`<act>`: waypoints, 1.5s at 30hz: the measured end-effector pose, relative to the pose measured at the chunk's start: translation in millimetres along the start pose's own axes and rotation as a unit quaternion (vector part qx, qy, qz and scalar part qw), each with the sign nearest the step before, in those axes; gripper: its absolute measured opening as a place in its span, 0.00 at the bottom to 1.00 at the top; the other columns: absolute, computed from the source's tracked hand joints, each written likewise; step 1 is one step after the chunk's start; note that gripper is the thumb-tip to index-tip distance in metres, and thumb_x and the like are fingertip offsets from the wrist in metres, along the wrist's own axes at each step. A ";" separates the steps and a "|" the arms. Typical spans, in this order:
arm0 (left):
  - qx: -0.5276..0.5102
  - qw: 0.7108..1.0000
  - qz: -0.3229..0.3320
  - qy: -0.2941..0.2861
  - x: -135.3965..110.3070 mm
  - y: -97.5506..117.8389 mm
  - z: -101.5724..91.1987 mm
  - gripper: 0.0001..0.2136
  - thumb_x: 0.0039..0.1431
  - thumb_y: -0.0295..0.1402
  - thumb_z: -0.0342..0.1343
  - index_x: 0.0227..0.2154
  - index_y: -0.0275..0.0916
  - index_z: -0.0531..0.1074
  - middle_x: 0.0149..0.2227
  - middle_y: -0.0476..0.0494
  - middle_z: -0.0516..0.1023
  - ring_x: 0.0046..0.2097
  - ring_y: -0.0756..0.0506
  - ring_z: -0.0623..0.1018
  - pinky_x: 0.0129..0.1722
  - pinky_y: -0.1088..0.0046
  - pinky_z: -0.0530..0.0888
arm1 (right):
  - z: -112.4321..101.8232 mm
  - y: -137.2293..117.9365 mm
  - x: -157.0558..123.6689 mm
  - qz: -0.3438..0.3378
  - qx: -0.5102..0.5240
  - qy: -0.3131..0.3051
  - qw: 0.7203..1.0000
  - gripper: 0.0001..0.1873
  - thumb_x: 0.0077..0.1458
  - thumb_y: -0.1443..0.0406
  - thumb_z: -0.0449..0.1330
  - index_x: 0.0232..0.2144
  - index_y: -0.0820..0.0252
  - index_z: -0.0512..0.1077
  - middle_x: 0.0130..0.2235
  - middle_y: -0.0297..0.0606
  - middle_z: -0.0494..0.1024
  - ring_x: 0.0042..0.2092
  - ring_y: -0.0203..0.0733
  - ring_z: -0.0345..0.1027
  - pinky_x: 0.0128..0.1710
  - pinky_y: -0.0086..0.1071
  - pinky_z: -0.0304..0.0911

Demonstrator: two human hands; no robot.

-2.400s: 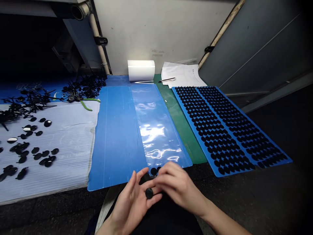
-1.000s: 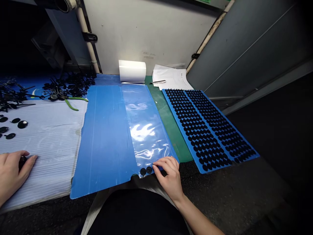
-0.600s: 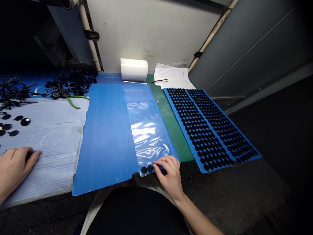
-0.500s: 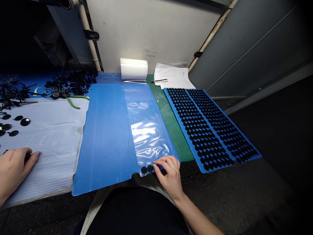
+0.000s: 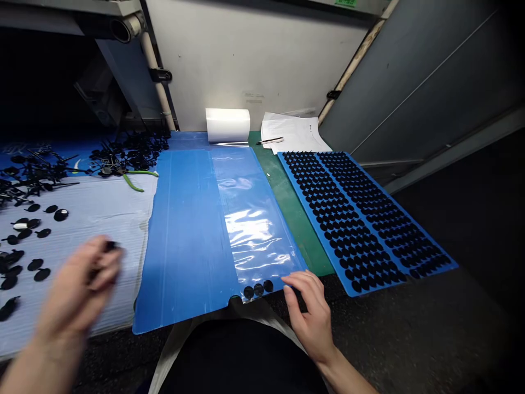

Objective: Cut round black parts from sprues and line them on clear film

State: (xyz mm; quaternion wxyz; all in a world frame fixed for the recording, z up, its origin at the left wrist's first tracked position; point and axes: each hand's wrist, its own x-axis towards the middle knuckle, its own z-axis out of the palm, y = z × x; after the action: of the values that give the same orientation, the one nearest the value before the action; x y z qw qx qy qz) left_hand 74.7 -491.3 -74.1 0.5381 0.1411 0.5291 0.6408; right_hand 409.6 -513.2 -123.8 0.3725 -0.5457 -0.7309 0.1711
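While the left hand (image 5: 76, 287) moves in a blur above a pale corrugated sheet (image 5: 104, 213), its fingers (image 5: 102, 262) appear pinched on a small black piece (image 5: 110, 247), though the blur hides the exact grip. Loose black discs (image 5: 41, 246) lie scattered on that sheet. The right hand (image 5: 309, 314) sits just beside the near end of a clear plastic bag (image 5: 254, 230), its fingers (image 5: 297, 284) open and slightly curled. Inside the bag, three black discs (image 5: 258, 290) form a neat row at that end. The bag lies flat on a blue corrugated board (image 5: 184, 246), which keeps it spread. To the right, a blue tray (image 5: 320, 210) holds many black discs in tight rows, keeping them separated.
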 end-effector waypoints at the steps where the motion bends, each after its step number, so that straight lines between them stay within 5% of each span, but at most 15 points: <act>1: 0.000 0.991 -0.095 -0.095 -14.6 -16.1 24.3 0.04 0.54 0.27 0.48 0.25 0.36 0.60 0.20 0.56 0.53 0.16 0.60 0.53 0.10 0.90 0.52 | -3.1 -4.1 0.1 0.012 0.032 -0.001 0.999 0.08 0.55 0.68 0.50 0.37 0.57 0.66 0.37 0.40 0.68 0.42 0.46 0.61 0.45 0.43 0.55; 4: -0.070 0.921 -0.312 -0.225 -53.7 -70.6 81.3 0.04 0.53 0.31 0.51 0.30 0.36 0.63 0.20 0.55 0.56 0.17 0.61 0.53 0.10 0.91 0.48 | -7.4 -18.0 2.6 0.017 0.132 -0.080 0.988 0.10 0.54 0.68 0.53 0.41 0.56 0.65 0.39 0.39 0.67 0.40 0.43 0.62 0.38 0.36 0.61; 8: -0.153 0.874 -0.399 -0.233 -77.2 -113.4 105.7 0.04 0.54 0.30 0.50 0.31 0.34 0.64 0.22 0.52 0.59 0.18 0.61 0.56 0.11 0.91 0.47 | -6.4 -29.9 8.5 -0.013 0.214 -0.137 0.967 0.13 0.52 0.65 0.57 0.42 0.55 0.64 0.39 0.39 0.68 0.39 0.42 0.63 0.37 0.33 0.64; 18: 0.009 0.911 -0.337 -0.239 -91.7 -118.2 109.2 0.12 0.54 0.43 0.46 0.25 0.39 0.59 0.15 0.56 0.60 0.11 0.60 0.50 0.07 0.85 0.40 | -9.8 -26.1 13.7 -0.029 0.195 -0.157 0.968 0.11 0.54 0.72 0.53 0.40 0.57 0.67 0.35 0.38 0.70 0.36 0.38 0.65 0.35 0.29 0.63; 24: 0.073 0.891 -0.312 -0.323 -95.2 -121.1 103.0 0.13 0.57 0.42 0.39 0.25 0.39 0.56 0.13 0.56 0.62 0.08 0.60 0.50 0.05 0.84 0.42 | -18.2 -20.2 5.1 -0.038 0.137 -0.283 0.949 0.15 0.57 0.71 0.48 0.46 0.55 0.64 0.34 0.38 0.68 0.35 0.37 0.63 0.34 0.29 0.60; 28: 0.083 0.885 -0.337 -0.312 -97.5 -123.5 101.0 0.12 0.56 0.43 0.42 0.26 0.38 0.57 0.17 0.56 0.62 0.10 0.59 0.57 0.06 0.86 0.45 | -20.3 -15.9 -5.9 -0.065 0.101 -0.308 0.944 0.15 0.57 0.71 0.48 0.45 0.56 0.65 0.32 0.38 0.68 0.32 0.38 0.62 0.32 0.31 0.59; 34: 0.117 0.874 -0.321 -0.346 -100.0 -135.8 94.8 0.14 0.53 0.44 0.47 0.34 0.38 0.58 0.22 0.54 0.62 0.15 0.58 0.59 0.08 0.86 0.50 | -20.8 -15.6 -9.0 0.049 0.173 -0.237 0.955 0.09 0.55 0.71 0.52 0.37 0.57 0.69 0.30 0.35 0.71 0.31 0.36 0.65 0.30 0.26 0.61; 38: 0.066 0.896 -0.332 -0.287 -101.3 -143.3 91.9 0.14 0.52 0.38 0.50 0.40 0.38 0.58 0.28 0.49 0.65 0.24 0.53 0.65 0.15 0.82 0.59 | -23.3 -2.3 2.9 0.078 0.122 -0.159 0.977 0.07 0.53 0.69 0.54 0.33 0.56 0.71 0.33 0.36 0.69 0.37 0.40 0.63 0.36 0.31 0.61; 45: 0.050 0.901 -0.325 -0.283 -104.0 -141.7 91.5 0.12 0.52 0.36 0.50 0.37 0.36 0.59 0.33 0.39 0.72 0.27 0.51 0.66 0.19 0.78 0.59 | -13.8 27.5 20.9 0.025 -0.002 -0.115 0.993 0.07 0.52 0.68 0.56 0.34 0.53 0.71 0.32 0.34 0.73 0.38 0.44 0.60 0.40 0.39 0.55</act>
State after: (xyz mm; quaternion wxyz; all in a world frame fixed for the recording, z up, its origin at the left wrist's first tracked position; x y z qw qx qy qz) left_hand 259.6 -550.1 -114.6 0.8357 0.1636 0.4024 0.3362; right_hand 435.5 -486.6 -125.2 0.2809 -0.5412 -0.7554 0.2400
